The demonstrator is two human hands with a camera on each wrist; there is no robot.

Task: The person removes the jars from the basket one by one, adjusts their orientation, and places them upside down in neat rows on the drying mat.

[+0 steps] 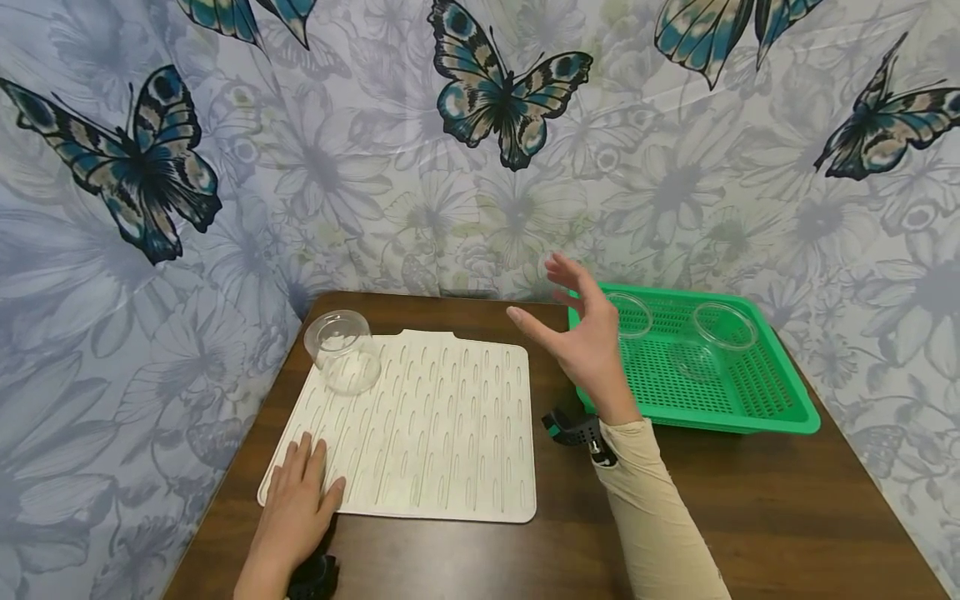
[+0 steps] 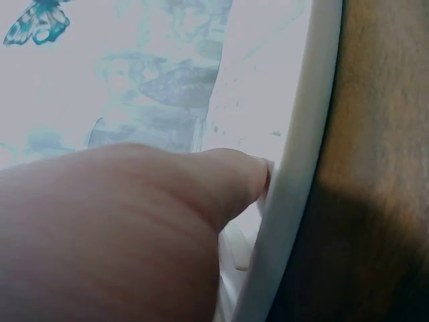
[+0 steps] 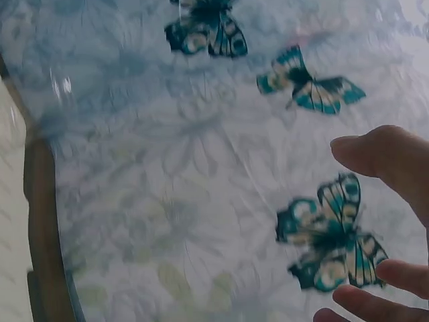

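Observation:
My left hand (image 1: 296,504) rests flat on the near left corner of a white ridged drying mat (image 1: 442,425), its fingers straight. In the left wrist view the thumb (image 2: 234,178) lies just inside the raised edge (image 2: 305,134) of the mat. A clear cup (image 1: 348,367) stands at the mat's far left corner. My right hand (image 1: 588,346) is held up between the mat and a green basket (image 1: 738,421), thumb and fingers spread apart, holding nothing. Inside the basket are a clear cup (image 1: 701,360) and another clear rim (image 1: 633,333), partly hidden behind the right hand.
The mat and basket stand on a brown wooden table (image 1: 450,558). A cloth (image 1: 675,192) printed with butterflies and flowers hangs close behind and beside it. Black wrist straps are on both arms, and a beige sleeve (image 1: 660,508) covers the right forearm.

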